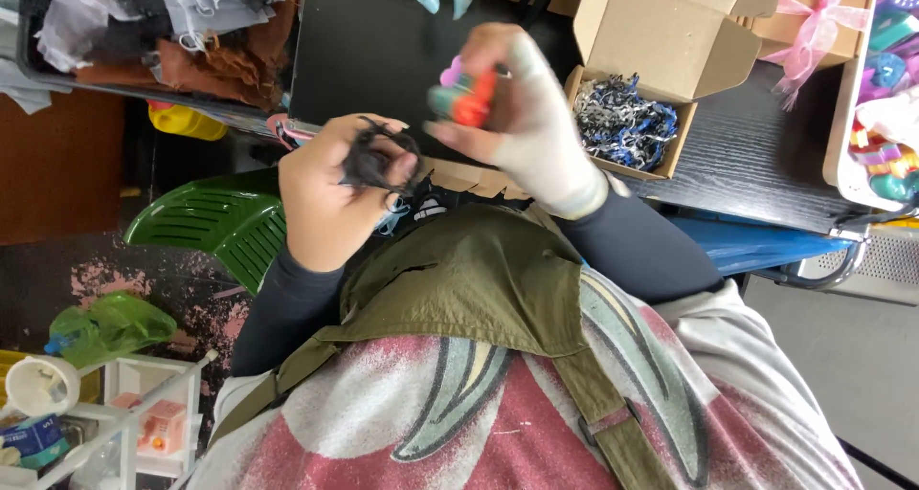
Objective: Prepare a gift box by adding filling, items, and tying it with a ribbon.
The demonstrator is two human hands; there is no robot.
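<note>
My left hand [325, 198] is closed on a clump of dark shredded paper [375, 157], held above my lap at the front edge of the black table [383, 50]. Beside it and a little farther out, my right hand [522, 117], covered in a white wrap or glove, grips a small colourful toy [462, 96] with orange, teal and pink parts. The two hands are close together, nearly touching. Just right of my right hand stands an open cardboard box [670, 45] holding blue, white and black shredded paper [624, 122].
A tray of fabric scraps [172, 31] sits at the back left. More cardboard boxes, one tied with a pink ribbon [814, 26], line the back right, next to a white bin of colourful toys [885, 107]. A green plastic seat [215, 224] and a white shelf [105, 423] are at my left.
</note>
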